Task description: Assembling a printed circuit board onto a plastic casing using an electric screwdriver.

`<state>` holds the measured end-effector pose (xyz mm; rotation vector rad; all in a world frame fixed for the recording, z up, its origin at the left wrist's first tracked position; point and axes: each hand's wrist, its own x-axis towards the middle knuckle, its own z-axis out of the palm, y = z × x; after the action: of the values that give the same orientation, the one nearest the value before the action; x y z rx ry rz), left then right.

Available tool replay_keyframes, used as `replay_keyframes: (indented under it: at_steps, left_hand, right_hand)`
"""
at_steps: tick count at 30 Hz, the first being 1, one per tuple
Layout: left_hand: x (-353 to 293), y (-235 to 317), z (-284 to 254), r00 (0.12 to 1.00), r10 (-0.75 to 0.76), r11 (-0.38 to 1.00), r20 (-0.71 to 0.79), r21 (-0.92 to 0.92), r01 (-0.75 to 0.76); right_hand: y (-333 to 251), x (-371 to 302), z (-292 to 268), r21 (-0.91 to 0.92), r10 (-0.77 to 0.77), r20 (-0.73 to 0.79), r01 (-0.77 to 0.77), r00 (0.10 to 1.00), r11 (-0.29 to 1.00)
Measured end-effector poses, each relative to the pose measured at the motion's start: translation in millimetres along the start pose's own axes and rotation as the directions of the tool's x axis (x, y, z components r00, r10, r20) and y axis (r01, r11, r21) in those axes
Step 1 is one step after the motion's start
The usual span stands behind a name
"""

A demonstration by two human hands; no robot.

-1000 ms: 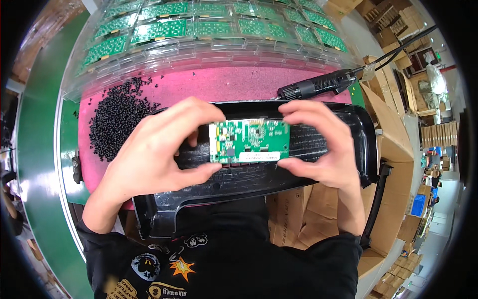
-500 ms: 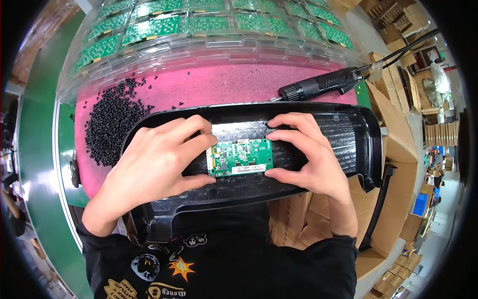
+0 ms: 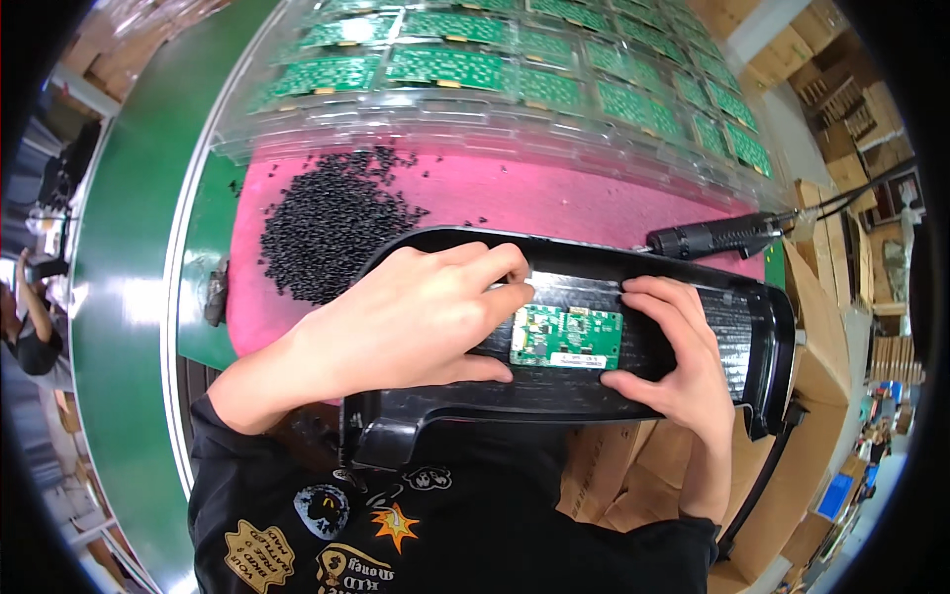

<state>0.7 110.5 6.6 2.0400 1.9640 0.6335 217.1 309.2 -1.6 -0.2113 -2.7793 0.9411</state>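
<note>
Black housing (image 3: 475,401), over the near edge of the worktop (image 3: 465,188); green circuit board (image 3: 569,337), on its floor; your left hand (image 3: 435,307) and right hand (image 3: 683,346), apart, at the board's ends, gripping or touching, cannot tell; best set level, edge-handled; black screws (image 3: 332,223), worktop's left.

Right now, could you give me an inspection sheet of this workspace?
Surface: flat pink mat on a green tabletop.
Job's things: rectangular green circuit board inside a curved black plastic shell.
Clutter: loose heap of tiny black pieces, with strays around it.
Hands: left hand at the board's left end, right hand at its right; grip unclear.
Cables: black cable from a black cylindrical power tool.
Surroundings: clear plastic trays holding green boards, brown cardboard box, another person at far left.
</note>
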Motion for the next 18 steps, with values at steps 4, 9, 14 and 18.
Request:
replay_keyframes:
  at_steps: [4, 9, 14, 18]
  left_hand:
    - [-5.2, -21.7, -20.2, 0.963, 0.004, 0.993, -0.269, -0.116, -0.037]
    - [-26.3, -49.9, -42.4, 0.927, -0.221, 0.941, -0.304, 0.183, 0.284]
    - [-30.5, -57.4, -37.6, 0.933, -0.324, 0.931, -0.156, 0.121, 0.344]
    - [-30.3, -62.6, -30.8, 0.927, -0.323, 0.928, -0.191, 0.128, 0.350]
  right_hand:
    - [5.2, -0.7, -21.8, -0.103, -0.003, -0.308, -0.030, 0.951, 0.994]
    - [62.9, -9.8, -85.7, -0.434, 0.200, -0.486, -0.433, 0.851, 0.790]
    - [82.1, 8.0, -106.0, 0.172, 0.579, -0.145, -0.556, 0.802, 0.813]
    - [89.8, 17.9, -102.3, 0.204, 0.600, -0.305, -0.565, 0.739, 0.799]
